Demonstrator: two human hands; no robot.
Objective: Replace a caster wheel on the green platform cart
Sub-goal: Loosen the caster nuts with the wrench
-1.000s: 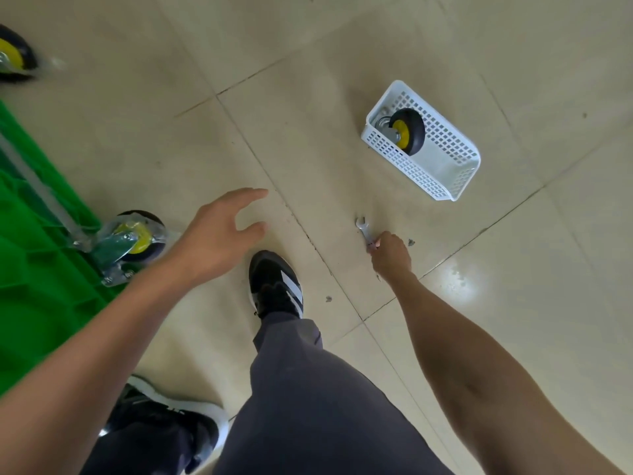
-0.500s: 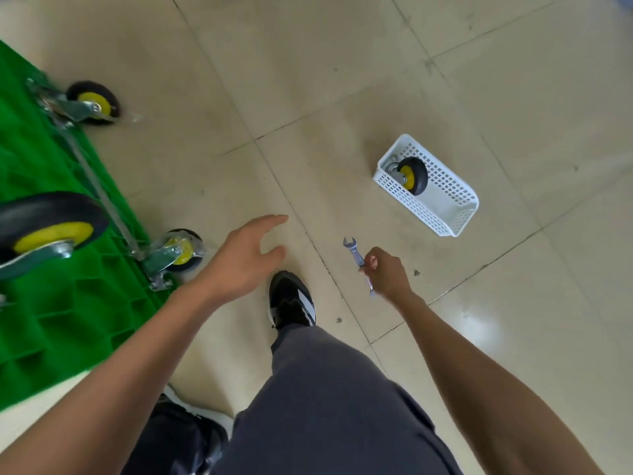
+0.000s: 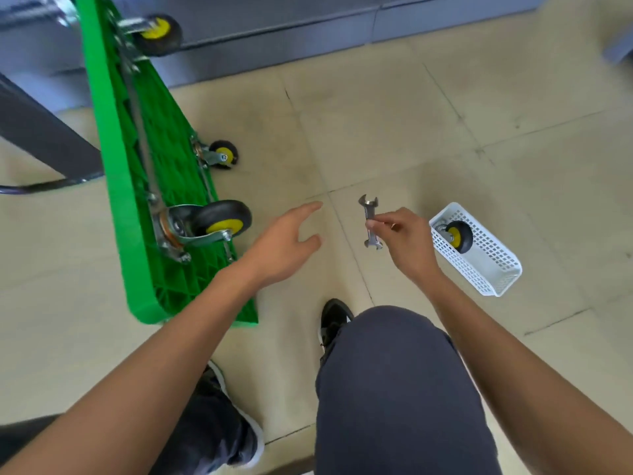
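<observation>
- Head view: I see my right hand (image 3: 407,240) pinching a wrench (image 3: 370,221) at mid-shank, held clear of the floor (image 3: 394,138) between the cart and the basket.
- My left hand (image 3: 284,245) is open, fingers spread, holding nothing, reaching toward the cart (image 3: 161,186).
- The cart stands tipped on its side, underside facing me, casters exposed; the near caster (image 3: 212,222) sits just left of my left hand.
- The spare wheel (image 3: 459,236) lies in the basket (image 3: 493,265) on the floor, just right of my right hand.
- My read: tool in hand, removal not yet begun.
- Next, I judge, the wrench must reach the near caster's mounting nuts while my left hand steadies the cart; I cannot tell the nuts' size from here.
</observation>
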